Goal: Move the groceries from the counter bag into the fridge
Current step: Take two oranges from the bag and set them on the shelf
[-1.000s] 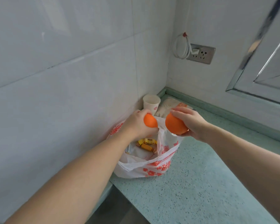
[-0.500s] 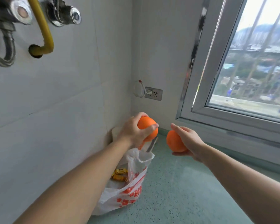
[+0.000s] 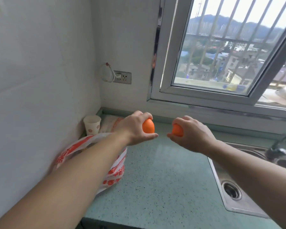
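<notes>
While the white plastic bag with red flower print [image 3: 96,162] slumps against the tiled wall on the left of the speckled green counter [image 3: 163,179], both hands are now clear of it, each carrying fruit. A second ago they were at the bag's mouth; since then they have risen and swung right, away from the bag, and the view has turned toward the window [image 3: 221,52]. Behind the bag, in the far corner, a white paper cup with small red marks [image 3: 92,125] stands upright. The left hand [image 3: 135,128] curls its fingers and thumb round one smooth round orange [image 3: 148,126], held above the counter, well apart from the bag. Just beside it, the right hand [image 3: 191,134] wraps another round orange [image 3: 177,130], mostly hidden under its curled fingers. At the right lies a steel sink [image 3: 238,192]. Both oranges are out, so the carry to the fridge, which is not in view, likely comes next; what is left in the bag cannot be told.
</notes>
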A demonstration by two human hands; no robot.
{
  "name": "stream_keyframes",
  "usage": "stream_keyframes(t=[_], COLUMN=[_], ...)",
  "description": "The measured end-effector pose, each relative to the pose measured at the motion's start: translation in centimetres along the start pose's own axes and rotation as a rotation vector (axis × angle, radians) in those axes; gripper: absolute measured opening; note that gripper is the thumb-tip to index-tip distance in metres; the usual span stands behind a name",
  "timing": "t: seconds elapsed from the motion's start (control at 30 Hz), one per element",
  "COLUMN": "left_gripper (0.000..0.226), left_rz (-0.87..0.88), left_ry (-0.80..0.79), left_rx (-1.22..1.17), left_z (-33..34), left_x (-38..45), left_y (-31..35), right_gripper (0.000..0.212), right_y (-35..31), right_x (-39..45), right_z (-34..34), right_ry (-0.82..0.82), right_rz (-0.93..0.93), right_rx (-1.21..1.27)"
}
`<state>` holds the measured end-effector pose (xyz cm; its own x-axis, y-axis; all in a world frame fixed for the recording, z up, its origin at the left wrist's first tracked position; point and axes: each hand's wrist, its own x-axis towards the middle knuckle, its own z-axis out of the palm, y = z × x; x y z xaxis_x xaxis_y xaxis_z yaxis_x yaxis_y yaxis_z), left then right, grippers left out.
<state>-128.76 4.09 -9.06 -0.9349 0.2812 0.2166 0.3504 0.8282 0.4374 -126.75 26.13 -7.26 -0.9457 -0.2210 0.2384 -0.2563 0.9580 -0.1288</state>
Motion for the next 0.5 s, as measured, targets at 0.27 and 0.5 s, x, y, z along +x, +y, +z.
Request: stream_keyframes(t=[0.27, 0.5], left_gripper=[0.057, 0.053], left_rz=[0.213, 0.582], left_ry=[-0.030, -0.116], left_rx=[0.040, 0.091], left_z=[1.7, 6.4], left_x=[-0.5, -3.9], left_y=[14.9, 35.9], right_gripper=[0.033, 0.029], right_y=[8.3, 18.5], right_x=[-10.3, -27.6], right_z=[-8.3, -18.1], right_ry=[0.236, 0.416], right_rz=[0.195, 0.477], right_rx=[0.029, -0.055])
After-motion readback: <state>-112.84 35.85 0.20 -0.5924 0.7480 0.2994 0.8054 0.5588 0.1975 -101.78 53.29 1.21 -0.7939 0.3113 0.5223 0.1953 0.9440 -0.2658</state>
